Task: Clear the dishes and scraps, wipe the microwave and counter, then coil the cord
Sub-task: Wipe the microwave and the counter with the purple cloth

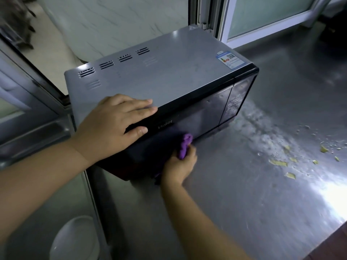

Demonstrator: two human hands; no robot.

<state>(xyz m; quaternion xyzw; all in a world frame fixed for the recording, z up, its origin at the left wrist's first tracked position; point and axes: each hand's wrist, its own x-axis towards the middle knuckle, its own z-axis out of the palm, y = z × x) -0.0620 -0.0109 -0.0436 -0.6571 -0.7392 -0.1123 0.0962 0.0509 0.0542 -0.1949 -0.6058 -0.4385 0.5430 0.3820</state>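
Observation:
A silver microwave (169,72) with a black glass door stands on the steel counter (244,184). My left hand (114,124) lies flat on the front left corner of its top, thumb over the door's upper edge. My right hand (180,166) grips a bunched purple cloth (185,146) and presses it against the lower part of the door. Yellow-green food scraps (277,163) and wet smears lie on the counter to the right. No cord is in sight.
A white bowl (75,239) sits in the sink (37,212) at the lower left. A window frame (244,30) runs behind the microwave. The counter's front edge (330,233) is at the lower right.

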